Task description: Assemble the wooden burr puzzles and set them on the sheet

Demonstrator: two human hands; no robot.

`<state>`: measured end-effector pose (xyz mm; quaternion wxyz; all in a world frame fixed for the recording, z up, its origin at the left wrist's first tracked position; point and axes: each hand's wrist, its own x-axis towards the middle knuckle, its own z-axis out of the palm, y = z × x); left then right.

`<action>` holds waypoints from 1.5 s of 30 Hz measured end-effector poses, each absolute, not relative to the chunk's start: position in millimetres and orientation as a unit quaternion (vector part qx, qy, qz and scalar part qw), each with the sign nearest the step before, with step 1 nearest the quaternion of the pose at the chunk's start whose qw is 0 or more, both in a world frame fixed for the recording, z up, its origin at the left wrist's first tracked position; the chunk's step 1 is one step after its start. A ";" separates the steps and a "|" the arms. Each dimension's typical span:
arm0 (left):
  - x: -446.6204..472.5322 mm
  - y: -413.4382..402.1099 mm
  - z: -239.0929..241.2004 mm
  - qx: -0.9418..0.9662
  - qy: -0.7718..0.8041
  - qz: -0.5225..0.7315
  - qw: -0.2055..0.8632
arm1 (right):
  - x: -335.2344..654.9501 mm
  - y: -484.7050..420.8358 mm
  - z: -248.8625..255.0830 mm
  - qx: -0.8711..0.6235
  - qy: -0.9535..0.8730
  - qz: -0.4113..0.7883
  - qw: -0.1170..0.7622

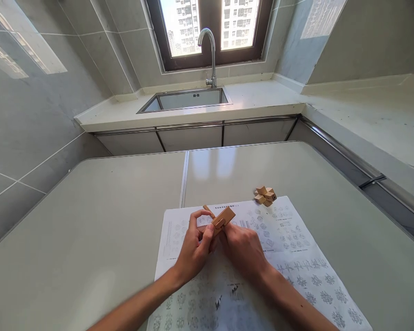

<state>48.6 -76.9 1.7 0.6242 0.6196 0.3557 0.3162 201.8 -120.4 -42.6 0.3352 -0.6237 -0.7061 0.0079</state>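
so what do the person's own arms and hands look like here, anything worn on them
Both forearms are bare right to the bottom edge of the picture: no sleeves or gloves show. The left hand and right hand carry no visible ring, watch or bracelet. The fingers are slim, and the nails look short and unpainted.

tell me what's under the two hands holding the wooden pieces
Under the left hand and right hand lies a printed instruction sheet on the grey table. Diagrams show around them; the print directly beneath the hands and forearms is covered. They hold notched wooden pieces.
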 end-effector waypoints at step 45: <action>49.4 -67.3 0.0 0.600 0.409 0.342 0.597 | 201.9 -120.4 -27.8 -0.623 -0.698 0.030 0.353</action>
